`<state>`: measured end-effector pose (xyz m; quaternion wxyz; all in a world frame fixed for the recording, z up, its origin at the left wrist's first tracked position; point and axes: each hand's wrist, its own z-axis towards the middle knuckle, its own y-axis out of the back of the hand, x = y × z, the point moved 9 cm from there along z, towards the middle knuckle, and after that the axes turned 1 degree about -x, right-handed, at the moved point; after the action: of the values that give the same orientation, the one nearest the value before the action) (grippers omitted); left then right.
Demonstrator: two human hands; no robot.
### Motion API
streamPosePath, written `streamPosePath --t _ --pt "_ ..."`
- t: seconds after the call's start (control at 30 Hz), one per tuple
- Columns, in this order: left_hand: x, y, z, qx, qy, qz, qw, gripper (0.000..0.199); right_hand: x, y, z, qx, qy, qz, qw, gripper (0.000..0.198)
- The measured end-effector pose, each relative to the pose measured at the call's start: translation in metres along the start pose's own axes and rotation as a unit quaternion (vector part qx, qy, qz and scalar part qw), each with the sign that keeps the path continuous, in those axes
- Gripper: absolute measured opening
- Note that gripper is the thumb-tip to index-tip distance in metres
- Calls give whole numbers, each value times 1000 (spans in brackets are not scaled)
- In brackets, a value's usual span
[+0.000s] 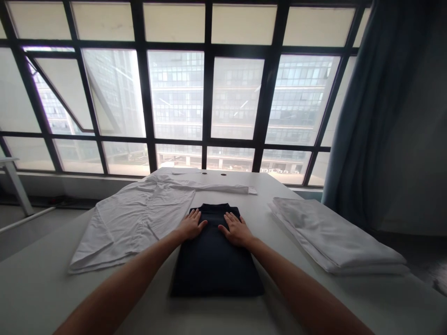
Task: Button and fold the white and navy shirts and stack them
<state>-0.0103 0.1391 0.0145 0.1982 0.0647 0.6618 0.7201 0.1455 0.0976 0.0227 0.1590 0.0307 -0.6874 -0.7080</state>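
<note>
A dark navy folded shirt (216,270) lies as a neat rectangle on the white table, its collar end pointing away from me. Flat on its upper left part rests my left hand (191,225), fingers stretched out and holding nothing. My right hand (237,230) lies the same way on the upper right part, palm down with the fingers spread. To the left a white long-sleeved shirt (139,218) is laid out, one sleeve reaching across behind the navy one. The underside of the navy shirt is hidden.
On the right of the table (223,321) sits a folded stack of white cloth (331,232). Large windows (174,93) with dark frames stand behind the table, one pane tilted open at left. A dark blue curtain (366,130) hangs at right. Part of another white table (17,186) shows at left.
</note>
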Motion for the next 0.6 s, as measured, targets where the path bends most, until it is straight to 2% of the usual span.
streamPosePath --t 0.13,0.27,0.33,0.47,0.53,0.6 --pt "6 -5 23 -8 -8 -3 1000 71 -4 -3 18 -14 -8 3 1000 76" --pt "7 -14 27 18 -7 -8 1000 74 -12 -9 25 1 -33 10 999 78" --pt "13 -16 26 11 -8 -22 1000 75 -24 -9 24 -10 -53 9 999 78" --pt "28 -12 19 -23 4 -48 999 69 -49 -2 7 -28 -116 7 993 77" --pt "27 -6 13 -33 16 -47 998 66 -49 9 -8 -45 -117 -1 992 74" --pt "16 5 0 -57 17 -42 997 63 -37 21 -26 -56 -100 0 993 73"
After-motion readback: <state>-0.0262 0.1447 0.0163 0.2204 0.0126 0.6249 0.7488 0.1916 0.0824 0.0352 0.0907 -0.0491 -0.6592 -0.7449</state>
